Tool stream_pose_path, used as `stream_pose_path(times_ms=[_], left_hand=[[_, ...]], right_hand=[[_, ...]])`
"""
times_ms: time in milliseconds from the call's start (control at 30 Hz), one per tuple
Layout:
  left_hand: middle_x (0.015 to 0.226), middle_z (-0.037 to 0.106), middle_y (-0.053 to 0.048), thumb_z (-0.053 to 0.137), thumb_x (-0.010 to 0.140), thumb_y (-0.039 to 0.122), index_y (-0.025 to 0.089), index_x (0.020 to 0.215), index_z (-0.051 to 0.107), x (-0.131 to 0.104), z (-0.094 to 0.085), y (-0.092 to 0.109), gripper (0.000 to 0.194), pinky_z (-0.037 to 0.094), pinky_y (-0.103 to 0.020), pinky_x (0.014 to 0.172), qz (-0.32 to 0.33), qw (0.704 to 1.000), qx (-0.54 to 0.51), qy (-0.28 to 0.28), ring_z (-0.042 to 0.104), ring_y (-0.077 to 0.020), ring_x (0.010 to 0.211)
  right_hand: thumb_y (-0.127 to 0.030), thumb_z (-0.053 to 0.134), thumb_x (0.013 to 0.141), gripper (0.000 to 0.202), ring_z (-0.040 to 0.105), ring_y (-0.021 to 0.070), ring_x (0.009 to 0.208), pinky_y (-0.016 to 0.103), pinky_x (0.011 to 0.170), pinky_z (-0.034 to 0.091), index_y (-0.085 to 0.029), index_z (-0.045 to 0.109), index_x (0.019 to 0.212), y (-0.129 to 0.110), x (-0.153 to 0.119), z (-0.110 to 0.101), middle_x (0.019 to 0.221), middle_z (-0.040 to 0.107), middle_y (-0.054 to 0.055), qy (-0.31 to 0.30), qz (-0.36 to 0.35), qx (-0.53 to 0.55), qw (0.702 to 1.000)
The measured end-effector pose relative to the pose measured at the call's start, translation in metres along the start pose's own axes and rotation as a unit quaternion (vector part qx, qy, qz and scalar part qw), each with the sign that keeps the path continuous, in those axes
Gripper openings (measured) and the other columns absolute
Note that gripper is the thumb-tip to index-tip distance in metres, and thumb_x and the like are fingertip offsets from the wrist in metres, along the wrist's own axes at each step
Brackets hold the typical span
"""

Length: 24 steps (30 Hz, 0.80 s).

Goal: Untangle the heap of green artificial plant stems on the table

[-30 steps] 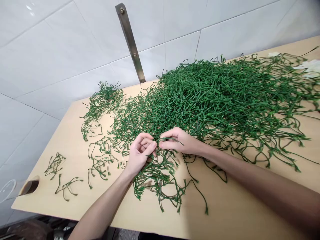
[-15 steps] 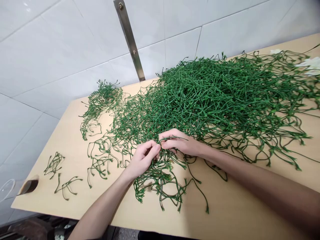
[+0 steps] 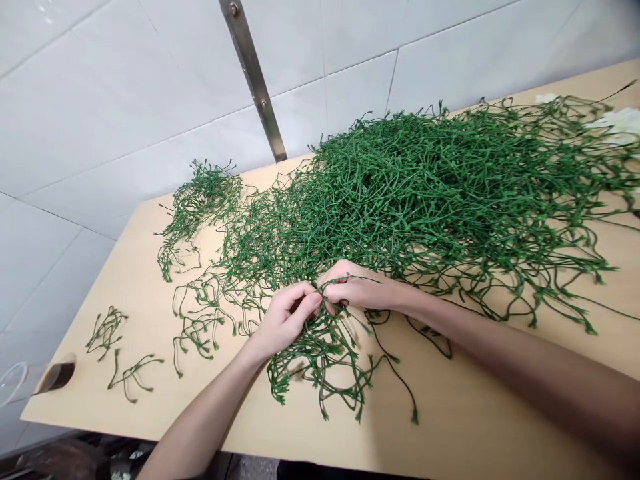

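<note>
White wall tiles (image 3: pixel 125 100) rise behind our pale wooden table (image 3: pixel 475 427), and a bronze metal strip (image 3: pixel 253 73) runs slantwise down them to the table's back edge. Our left hand (image 3: pixel 285 319) and right hand (image 3: pixel 357 288) meet just in front of the big heap of green stems (image 3: pixel 440 180), fingertips nearly touching. Both are pinched shut on one thin green stem (image 3: pixel 345 281), which arches over our right knuckles; the left thumb and forefinger close on its end beside the right fingertips. Under both hands, on the near side of the heap, lies a looser bunch of stems (image 3: pixel 320 363), its tips trailing toward the table's front edge. We see our forearms coming in from the near edge, the right one crossing bare wood.

Beyond the hands, the heap itself covers most of the table's far half, thick and tangled, reaching to the right edge of view. Left of the heap sits a smaller clump (image 3: pixel 197 200) close to the wall. Farther left of the heap, well apart from it, two small sprigs (image 3: pixel 123 353) lie on bare wood. Near the table's left corner there is a dark oval cutout (image 3: pixel 57 377). At the heap's far right end, something white (image 3: pixel 617 123) shows among the stems; we cannot tell what it is.
</note>
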<state>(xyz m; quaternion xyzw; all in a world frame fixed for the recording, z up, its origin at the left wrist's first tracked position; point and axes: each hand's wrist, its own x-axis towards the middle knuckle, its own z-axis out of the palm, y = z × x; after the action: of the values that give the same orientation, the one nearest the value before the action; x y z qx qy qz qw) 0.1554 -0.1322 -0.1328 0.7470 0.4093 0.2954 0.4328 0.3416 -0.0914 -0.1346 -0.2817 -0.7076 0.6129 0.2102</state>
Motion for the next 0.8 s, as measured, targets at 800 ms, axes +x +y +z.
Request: stream_pose_path(times_ms=[800], left_hand=[[0.056, 0.049, 0.004, 0.061, 0.083, 0.060, 0.017, 0.067, 0.052, 0.001, -0.001, -0.001, 0.047, 0.031, -0.021, 0.049, -0.148, 0.976, -0.138, 0.074, 0.041, -0.0081, 0.051]], right_hand=[[-0.018, 0.047, 0.068, 0.011, 0.048, 0.0118, 0.056, 0.026, 0.053, 0.040, -0.018, 0.055, 0.061, 0.001, -0.001, -0.002, 0.064, 0.053, -0.001, 0.048, -0.010, 0.118, 0.992]])
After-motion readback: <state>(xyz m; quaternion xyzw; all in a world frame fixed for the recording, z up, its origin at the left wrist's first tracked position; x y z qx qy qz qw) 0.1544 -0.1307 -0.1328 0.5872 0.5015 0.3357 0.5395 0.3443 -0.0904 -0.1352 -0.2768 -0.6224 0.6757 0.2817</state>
